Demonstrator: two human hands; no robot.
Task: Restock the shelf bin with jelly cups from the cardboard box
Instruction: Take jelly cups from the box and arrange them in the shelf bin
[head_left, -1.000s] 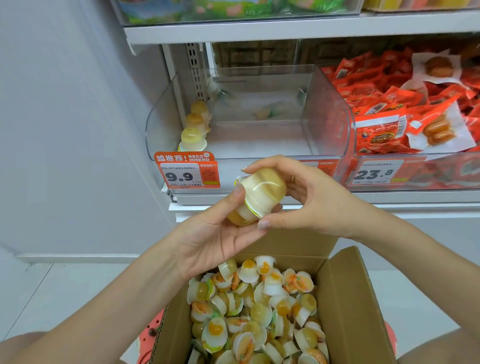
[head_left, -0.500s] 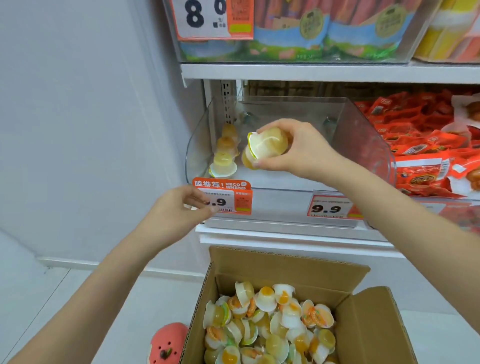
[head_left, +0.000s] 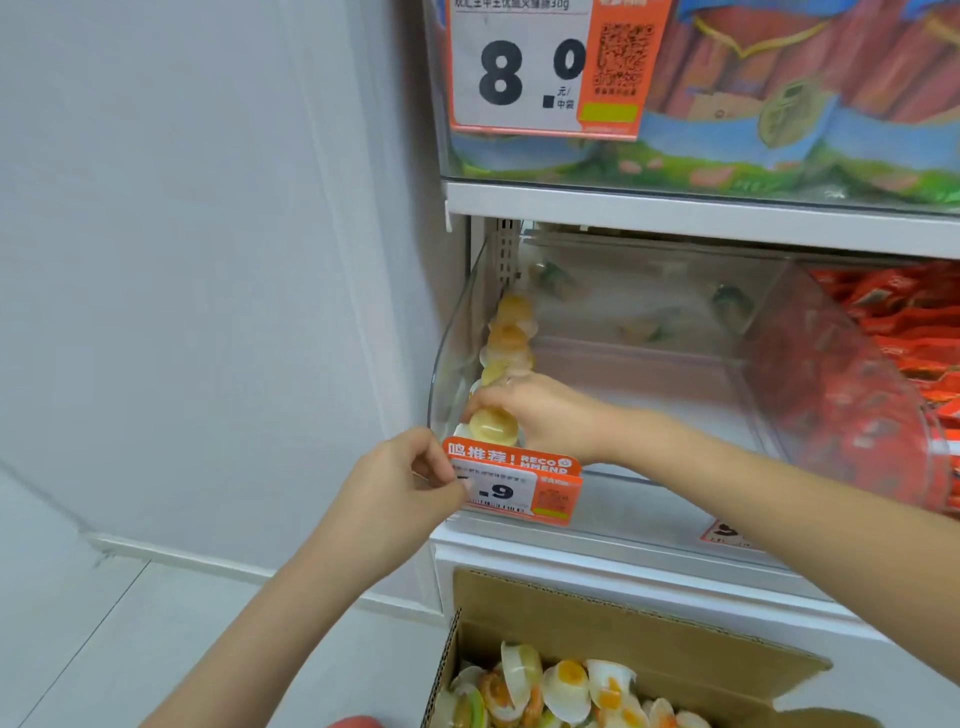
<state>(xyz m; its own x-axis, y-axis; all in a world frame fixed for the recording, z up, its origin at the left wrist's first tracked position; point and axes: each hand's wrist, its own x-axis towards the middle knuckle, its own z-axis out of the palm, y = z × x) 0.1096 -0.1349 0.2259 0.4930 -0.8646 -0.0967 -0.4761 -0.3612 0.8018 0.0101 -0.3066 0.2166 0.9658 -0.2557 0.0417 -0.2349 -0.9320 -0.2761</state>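
Comparing with a moment ago, the big change is that the jelly cup (head_left: 493, 423) has gone from mid-air in front of the shelf bin (head_left: 852, 374) down onto its floor, at the front left corner — next in the row of cups (head_left: 506, 345) running back along the left wall.

Left to right: plain white wall (head_left: 182, 260) fills the left of the frame. Left hand (head_left: 395, 499) sits mid-frame, fingers curled together by the orange price tag (head_left: 514, 486); can't tell if it's pinching the tag or just touching. Right hand (head_left: 540, 415) is inside the bin, fingers closed around the cup, not let go yet.

So that's one more cup nearly placed, but the bin's mostly bare — loads to go. Cardboard box (head_left: 649, 629) at the bottom is full of cups; red snack packets (head_left: 909, 332) sit far right.
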